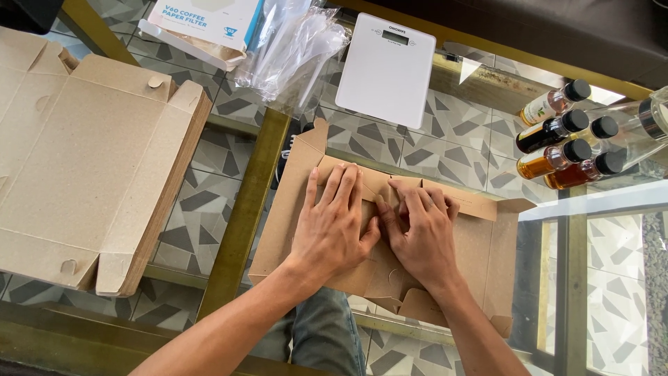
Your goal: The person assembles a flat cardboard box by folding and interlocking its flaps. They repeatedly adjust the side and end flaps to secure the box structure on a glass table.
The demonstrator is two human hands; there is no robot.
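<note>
Flat kraft cardboard box blank [480, 244] sits in the middle of the frame on the glass-topped desk [626, 202], partly folded, with side flaps sticking out at the upper left and lower right. Both hands are pressed down flat on its centre. Left hand [334, 226] is palm-down with fingers spread and lying along the fold, so the grip is apart, just pushing, not pinching anything. Right hand [421, 233] is right beside it, thumbs nearly touching, fingers bent a bit over the folded edge; looks like it's pressing too, not closed around the card.

Other stuff around: a thick stack of unfolded box blanks [90, 160] fills the left side of the frame. Top centre there's a white digital kitchen scale [386, 69]; just left of it, a clear plastic bag of plastic cutlery [296, 49], and beside that a white pack of paper coffee filters [202, 24] in the upper left. On the right edge, a cluster of small syrup bottles [560, 143] with black caps lies on its side, amber, dark and reddish liquids. Through the glass you can see a patterned grey tile floor [445, 150] and a denim knee at the bottom.
</note>
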